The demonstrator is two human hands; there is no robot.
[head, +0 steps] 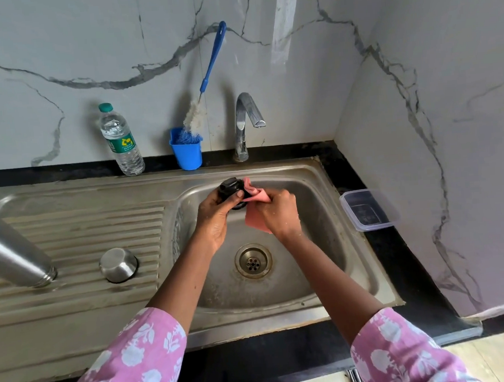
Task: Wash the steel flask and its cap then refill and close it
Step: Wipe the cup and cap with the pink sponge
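Your flowered sleeves point(131, 360) end well short of the wrists, which likely keeps them out of the wet. Beyond them both hands meet over the sink point(312, 174), so any drip falls into the basin. Your left hand point(216, 217) curls its fingers and thumb round the black cap point(229, 188), steadying it and turning it toward the other hand. Your right hand point(278, 214) pinches a pink cloth point(257, 220) and presses a fold of it against the cap; by the look of it you are wiping the cap clean. No water shows at the tap point(246, 113). On the drainboard to your left the steel flask point(7, 240) rests mouth down and tilted, probably to drain. A small steel cup point(118, 263) sits upside down near it, not touching. A water bottle point(121, 140) stands behind them, handy for the refill.
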